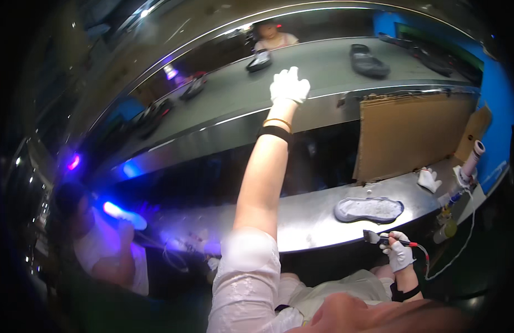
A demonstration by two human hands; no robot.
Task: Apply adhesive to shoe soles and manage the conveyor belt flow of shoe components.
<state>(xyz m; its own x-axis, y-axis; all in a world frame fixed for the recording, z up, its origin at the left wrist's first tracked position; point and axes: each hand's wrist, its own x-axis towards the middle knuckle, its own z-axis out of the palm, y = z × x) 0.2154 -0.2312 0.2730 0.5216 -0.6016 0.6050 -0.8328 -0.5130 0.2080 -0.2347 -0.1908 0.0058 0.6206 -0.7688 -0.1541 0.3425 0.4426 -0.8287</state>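
Observation:
My left hand, in a white glove, is stretched out over the grey conveyor belt. Its fingers are somewhat apart and I see nothing in them. Just beyond it to the left lies a dark shoe part with a pale inside. My right hand, gloved with bare fingertips, is closed round the dark handle of a flat brush; a cord with a red collar runs from its end. Above the brush, a shoe sole with a whitish inside and dark rim rests on the metal bench.
Further dark shoe parts lie along the belt. A cardboard sheet stands between belt and bench. At right are a spare white glove and a pink cylinder. One person sits at left under blue light; another is beyond the belt.

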